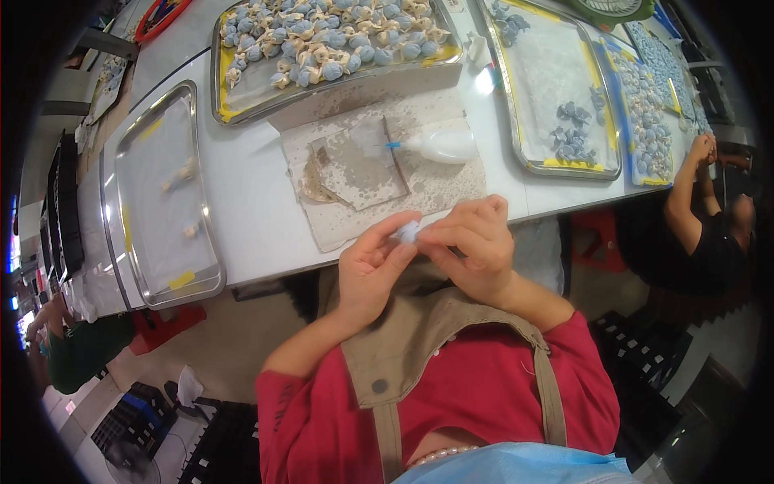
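Above the table's front edge, my left hand (372, 266) and my right hand (474, 246) meet at a small pale blue-grey piece (409, 232). Both hands pinch it between thumb and fingertips, which hide part of its shape. Just beyond them lies a stained cardboard sheet (355, 222), with a white squeeze bottle (447, 146) with a blue tip lying on its side there. To the right, a metal tray (538, 105) holds clusters of blue-grey pieces (572, 133). A tray (157, 234) on the left carries a few small cream-coloured pieces (184, 173).
At the back, a metal tray (339, 81) is crowded with small blue-and-cream figures (330, 40). Another filled tray (649, 121) stands far right, near a co-worker's arm (685, 194). A red basket (161, 20) sits at the far left. Red stools (598, 240) stand below the table.
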Demonstrator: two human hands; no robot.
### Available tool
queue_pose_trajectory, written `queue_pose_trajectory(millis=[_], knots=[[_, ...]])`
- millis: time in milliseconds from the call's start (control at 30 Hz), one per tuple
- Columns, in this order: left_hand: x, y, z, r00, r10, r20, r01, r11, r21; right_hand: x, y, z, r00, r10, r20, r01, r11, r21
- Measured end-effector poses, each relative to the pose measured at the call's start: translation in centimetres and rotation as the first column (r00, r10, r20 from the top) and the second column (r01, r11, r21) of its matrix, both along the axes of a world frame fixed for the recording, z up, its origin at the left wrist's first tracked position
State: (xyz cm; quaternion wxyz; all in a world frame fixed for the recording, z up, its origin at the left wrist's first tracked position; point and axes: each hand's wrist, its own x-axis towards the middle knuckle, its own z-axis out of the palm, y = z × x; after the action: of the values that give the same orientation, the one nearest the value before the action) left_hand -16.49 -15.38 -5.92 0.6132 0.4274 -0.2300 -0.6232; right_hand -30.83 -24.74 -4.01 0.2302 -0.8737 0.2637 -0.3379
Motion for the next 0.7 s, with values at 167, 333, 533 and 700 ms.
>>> queue_pose_trajectory(millis=[167,333,533,700], knots=[[-0.3,0.0,0.1,0.997,-0.020,0.068,0.020,1.000,0.002,0.0,-0.3,0.2,0.999,0.044,-0.030,-0.047,0.995,-0.087],[0.1,0.1,0.0,0.988,-0.056,0.143,0.064,0.997,-0.049,-0.4,-1.9,-0.6,0.977,0.152,0.150,-0.201,0.893,0.402],[-0.1,-0.1,1.0,1.000,-0.026,-0.005,0.025,0.998,-0.057,-0.8,-1.6,-0.2,0.950,0.196,0.245,-0.311,0.489,0.815],[0.1,0.3,0.6,0.998,-0.045,0.032,0.048,0.996,-0.081,-0.9,-1.7,-0.3,0.935,0.248,0.254,-0.346,0.479,0.807]])
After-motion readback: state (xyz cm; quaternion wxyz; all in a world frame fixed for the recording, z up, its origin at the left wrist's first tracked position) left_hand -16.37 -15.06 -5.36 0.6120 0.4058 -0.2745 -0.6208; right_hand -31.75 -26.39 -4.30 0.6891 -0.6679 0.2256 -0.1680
